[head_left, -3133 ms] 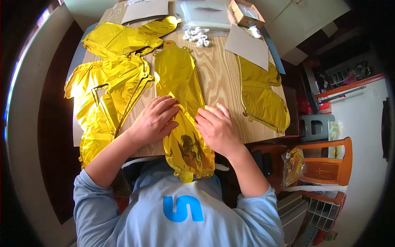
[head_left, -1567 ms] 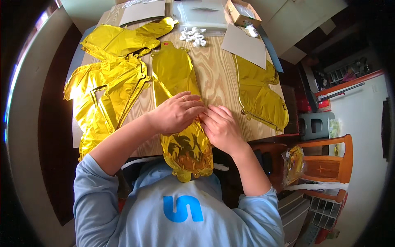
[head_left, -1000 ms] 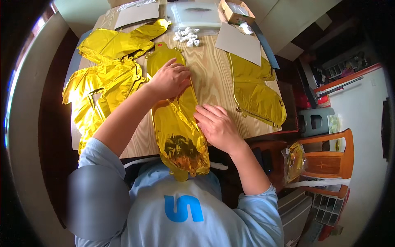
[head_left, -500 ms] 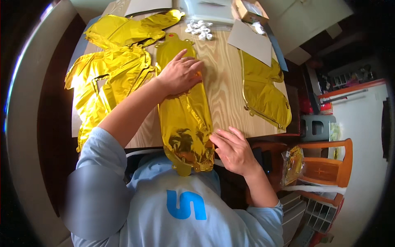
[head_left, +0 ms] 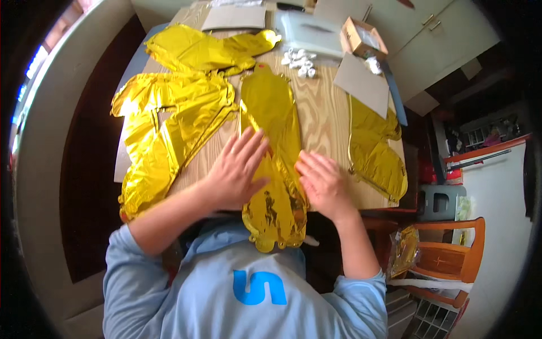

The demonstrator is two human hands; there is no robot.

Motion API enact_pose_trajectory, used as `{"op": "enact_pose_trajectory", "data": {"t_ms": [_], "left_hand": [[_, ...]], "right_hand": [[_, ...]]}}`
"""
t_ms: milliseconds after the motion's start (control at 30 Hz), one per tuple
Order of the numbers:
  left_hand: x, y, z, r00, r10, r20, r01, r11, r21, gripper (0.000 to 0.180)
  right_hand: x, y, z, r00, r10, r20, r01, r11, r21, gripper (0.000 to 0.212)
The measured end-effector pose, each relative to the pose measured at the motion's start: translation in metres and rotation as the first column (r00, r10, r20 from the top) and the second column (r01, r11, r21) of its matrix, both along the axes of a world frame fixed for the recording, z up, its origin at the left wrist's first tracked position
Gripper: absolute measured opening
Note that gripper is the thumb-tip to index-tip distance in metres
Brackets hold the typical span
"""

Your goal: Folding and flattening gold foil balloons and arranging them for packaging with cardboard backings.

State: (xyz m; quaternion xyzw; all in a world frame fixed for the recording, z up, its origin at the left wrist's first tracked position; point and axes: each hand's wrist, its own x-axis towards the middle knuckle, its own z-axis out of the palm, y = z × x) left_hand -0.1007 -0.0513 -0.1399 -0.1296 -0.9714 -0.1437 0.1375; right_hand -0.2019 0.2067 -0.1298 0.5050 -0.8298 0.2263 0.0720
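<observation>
A flat gold foil balloon (head_left: 271, 104) lies lengthwise in front of me, its near end hanging over the table edge against my shirt. My left hand (head_left: 237, 169) rests on its left side with the fingers stretched out. At its right edge my right hand (head_left: 323, 183) touches the foil, fingers extended and side by side. Neither hand grips anything. To the left another crumpled gold foil balloon (head_left: 169, 107) is spread out, and a further gold foil balloon (head_left: 197, 51) lies beyond it.
On the right, a grey card (head_left: 362, 82) partly covers a gold foil balloon (head_left: 375, 150). Small white rolls (head_left: 299, 61), a clear plastic bag (head_left: 310, 31) and an open cardboard box (head_left: 364, 38) are at the back. A wooden chair (head_left: 451, 260) holding a bagged gold item stands at right.
My left hand has drawn back from the balloon's upper part to its left side nearer me. My right hand has moved a little up along the right edge. The camera view has shifted.
</observation>
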Motion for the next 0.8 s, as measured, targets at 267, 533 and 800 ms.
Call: {"op": "enact_pose_trajectory", "data": {"t_ms": [267, 533, 800], "left_hand": [[0.017, -0.006, -0.015, 0.999, 0.039, 0.038, -0.038, 0.999, -0.024, 0.090], [0.028, 0.008, -0.003, 0.993, -0.073, 0.090, 0.070, 0.997, 0.038, 0.090], [0.026, 0.008, 0.001, 0.992, -0.081, 0.096, 0.080, 0.997, 0.017, 0.090]], "right_hand": [[-0.006, -0.010, -0.002, 0.996, 0.070, -0.063, -0.067, 0.997, 0.047, 0.034], [-0.096, -0.017, 0.032, 0.875, -0.062, 0.479, 0.124, 0.988, -0.097, 0.027], [-0.275, -0.045, 0.018, 0.648, -0.749, 0.139, 0.719, 0.661, 0.215, 0.083]]}}
